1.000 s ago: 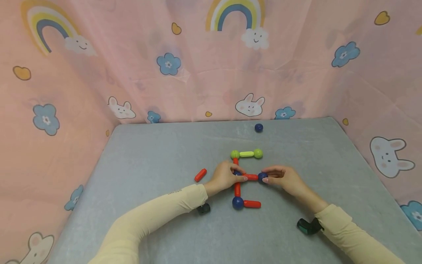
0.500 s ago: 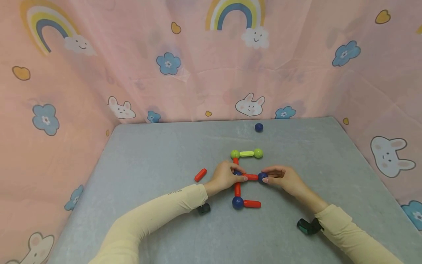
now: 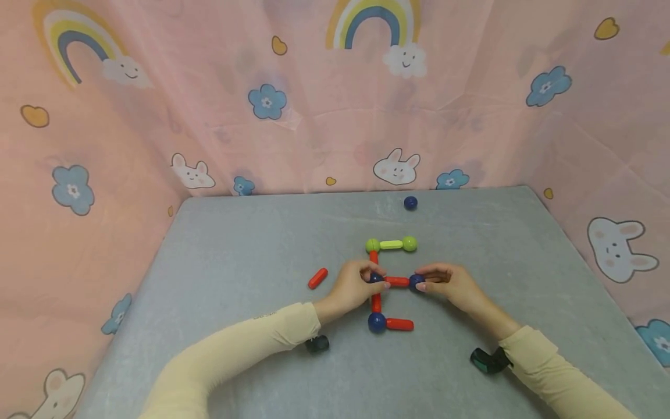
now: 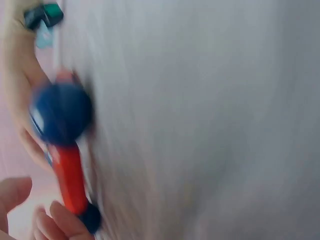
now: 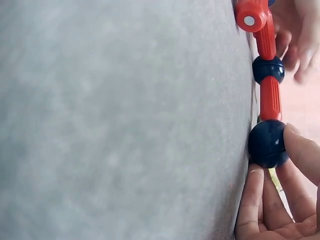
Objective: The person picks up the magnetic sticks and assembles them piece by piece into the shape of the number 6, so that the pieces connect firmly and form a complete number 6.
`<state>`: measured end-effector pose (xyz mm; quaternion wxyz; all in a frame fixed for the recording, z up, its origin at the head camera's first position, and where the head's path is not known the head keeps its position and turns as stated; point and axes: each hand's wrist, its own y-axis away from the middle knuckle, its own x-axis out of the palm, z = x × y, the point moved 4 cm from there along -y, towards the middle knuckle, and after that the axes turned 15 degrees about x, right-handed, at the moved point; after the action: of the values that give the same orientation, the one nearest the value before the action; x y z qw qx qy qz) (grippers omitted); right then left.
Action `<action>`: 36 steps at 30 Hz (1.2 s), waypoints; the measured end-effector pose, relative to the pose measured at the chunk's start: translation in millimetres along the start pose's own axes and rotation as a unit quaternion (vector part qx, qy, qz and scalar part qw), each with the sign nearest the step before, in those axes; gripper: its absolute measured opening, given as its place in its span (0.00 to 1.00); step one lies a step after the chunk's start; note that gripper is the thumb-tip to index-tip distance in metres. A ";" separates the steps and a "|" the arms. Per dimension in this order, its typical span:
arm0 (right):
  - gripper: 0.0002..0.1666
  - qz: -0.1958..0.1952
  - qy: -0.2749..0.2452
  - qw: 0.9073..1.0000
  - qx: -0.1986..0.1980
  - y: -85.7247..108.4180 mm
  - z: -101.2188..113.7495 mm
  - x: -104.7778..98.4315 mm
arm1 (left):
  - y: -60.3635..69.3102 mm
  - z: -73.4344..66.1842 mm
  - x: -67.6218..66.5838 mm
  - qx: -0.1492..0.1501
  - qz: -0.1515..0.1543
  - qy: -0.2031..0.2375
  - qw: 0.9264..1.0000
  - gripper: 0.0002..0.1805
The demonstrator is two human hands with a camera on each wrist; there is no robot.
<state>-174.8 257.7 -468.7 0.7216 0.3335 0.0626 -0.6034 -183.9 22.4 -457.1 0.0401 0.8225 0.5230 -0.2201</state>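
Note:
A figure of magnetic rods and balls lies flat on the table. Its spine has red rods (image 3: 376, 302) between a green ball (image 3: 373, 245), a middle blue ball (image 3: 375, 279) and a near blue ball (image 3: 377, 322). From the middle ball a red rod (image 3: 396, 281) runs right to an end blue ball (image 5: 267, 145). My right hand (image 3: 452, 285) pinches that end ball between thumb and fingers. My left hand (image 3: 353, 288) is around the middle ball; in the wrist views its thumb and fingers (image 4: 62, 220) are spread, seemingly off the ball.
A loose red rod (image 3: 317, 278) lies left of the figure, a loose blue ball (image 3: 410, 203) near the far table edge. A light green rod (image 3: 391, 245) ends in another green ball (image 3: 409, 244). A red rod (image 3: 400, 325) extends right from the near ball. Pink curtain (image 3: 314, 145) surrounds the table.
My left hand and forearm have shifted slightly left and toward me, and the fingers have eased from the middle blue ball. The right hand stays on the end ball.

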 end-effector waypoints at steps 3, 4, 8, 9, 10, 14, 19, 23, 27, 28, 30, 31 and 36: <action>0.27 0.000 0.000 1.000 0.003 -0.6 -0.7 1.1 | 20.3 -6.6 1.8 -0.028 -0.015 0.045 0.998 0.17; 0.27 0.000 0.001 1.000 0.004 -0.9 -1.0 1.1 | 27.8 -8.1 2.9 -0.041 -0.018 0.054 0.998 0.18; 0.28 0.008 0.013 1.000 0.009 -2.8 0.1 -0.9 | 56.5 -14.4 7.3 -0.081 -0.018 0.072 0.994 0.22; 0.28 0.011 0.019 1.000 0.008 -3.4 1.3 -2.1 | 61.9 -15.9 8.0 -0.084 -0.017 0.071 0.994 0.23; 0.28 0.015 0.025 1.000 0.007 -4.0 3.2 -3.4 | 66.4 -17.2 8.8 -0.085 -0.015 0.073 0.994 0.23; 0.26 0.005 0.058 0.998 -0.014 -6.1 19.5 -9.4 | 74.7 -18.4 10.5 -0.093 -0.006 0.088 0.992 0.24; 0.22 -0.020 0.103 0.993 -0.058 -14.6 62.1 -6.7 | 77.1 -12.4 11.0 -0.106 0.012 0.101 0.989 0.21; 0.19 0.012 0.120 0.985 -0.127 -29.1 103.2 13.9 | 79.2 -8.6 11.3 -0.103 0.036 0.112 0.988 0.19; 0.18 0.094 0.122 0.971 -0.185 -42.2 137.4 46.7 | 80.2 -5.1 12.1 -0.116 0.053 0.134 0.983 0.18; 0.18 0.116 0.128 0.966 -0.193 -45.2 144.0 55.5 | 80.4 -4.3 12.1 -0.120 0.055 0.141 0.981 0.18; 0.18 0.155 0.146 0.956 -0.203 -50.1 156.3 72.7 | 80.7 -2.8 12.1 -0.124 0.055 0.156 0.978 0.17; 0.18 0.171 0.159 0.950 -0.207 -53.0 161.0 80.9 | 80.7 -2.0 12.0 -0.125 0.055 0.162 0.977 0.17; 0.16 0.223 0.224 0.925 -0.213 -68.6 171.4 116.9 | 80.3 0.7 12.2 -0.124 0.053 0.173 0.976 0.17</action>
<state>-260.0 61.9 -422.2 0.8585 0.3037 0.2740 -0.3092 -109.3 -3.7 -475.9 0.0626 0.8631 0.5010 -0.0056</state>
